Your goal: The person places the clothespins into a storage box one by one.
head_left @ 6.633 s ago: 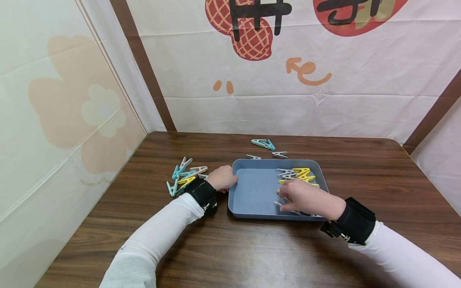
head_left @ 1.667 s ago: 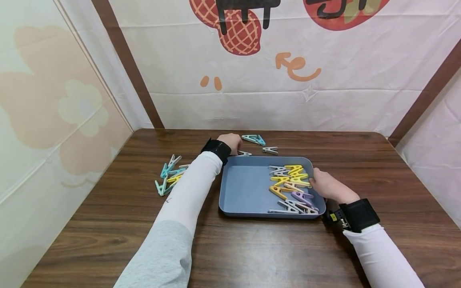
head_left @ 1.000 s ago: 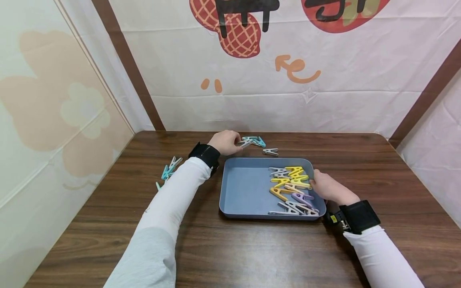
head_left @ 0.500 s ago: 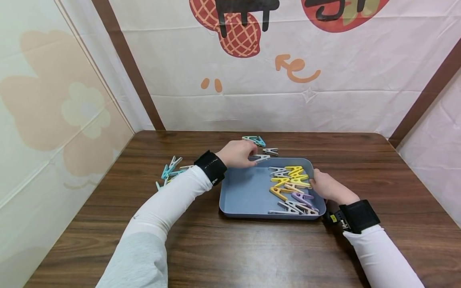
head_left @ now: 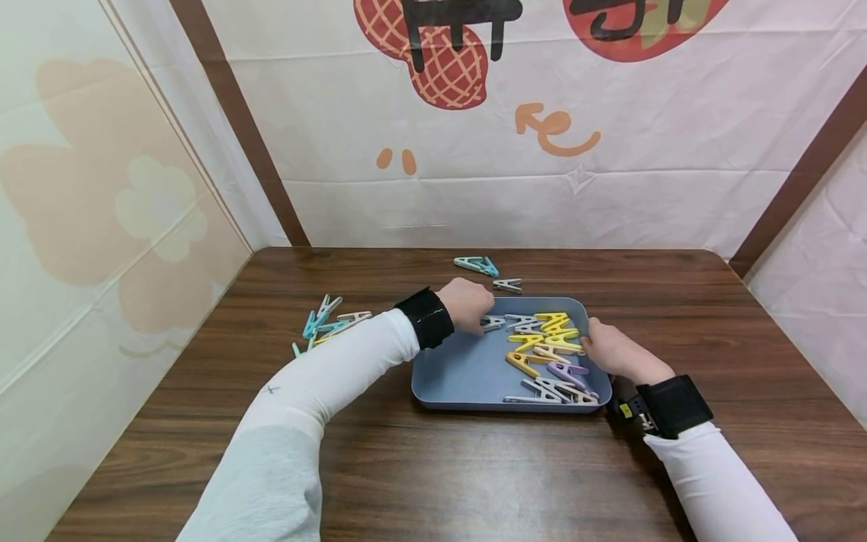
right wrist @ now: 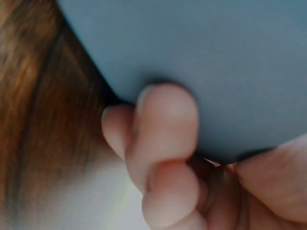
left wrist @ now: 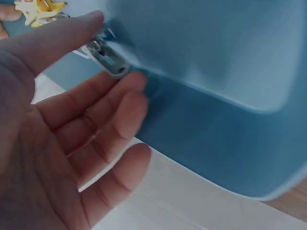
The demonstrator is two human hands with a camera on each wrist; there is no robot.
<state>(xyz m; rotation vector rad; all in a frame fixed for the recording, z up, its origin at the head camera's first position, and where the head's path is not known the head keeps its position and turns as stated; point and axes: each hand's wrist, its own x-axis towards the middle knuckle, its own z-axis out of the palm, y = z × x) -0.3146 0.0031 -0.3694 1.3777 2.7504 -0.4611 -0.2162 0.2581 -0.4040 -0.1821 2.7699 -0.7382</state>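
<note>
Over the back of the blue-grey tray (head_left: 440, 376), my left hand (head_left: 466, 303) holds a grey clothespin (head_left: 493, 322) low, beside other grey ones. In the left wrist view this clothespin (left wrist: 108, 60) lies between the thumb (left wrist: 72, 38) and the fingertips; the other fingers are loosely bent. My right hand (head_left: 619, 350) grips the tray's right wall, and the right wrist view has its bent fingers (right wrist: 168, 120) against the tray (right wrist: 230, 62). Inside the tray's right half lie yellow clothespins (head_left: 526, 342), a purple clothespin (head_left: 567, 371) and white clothespins (head_left: 542, 391).
Behind the tray, a turquoise clothespin (head_left: 477, 265) and a grey-white clothespin (head_left: 508, 284) lie on the brown wooden table (head_left: 508, 474). A loose group of turquoise, white and yellow clothespins (head_left: 330, 324) is at the left, partly hidden by my left sleeve. A printed cloth (head_left: 474, 203) hangs behind the table.
My left hand picked up the grey clothespin behind the tray and brought it over the back rim, down into the tray. Earlier, my right hand moved from inside the tray to its right wall.
</note>
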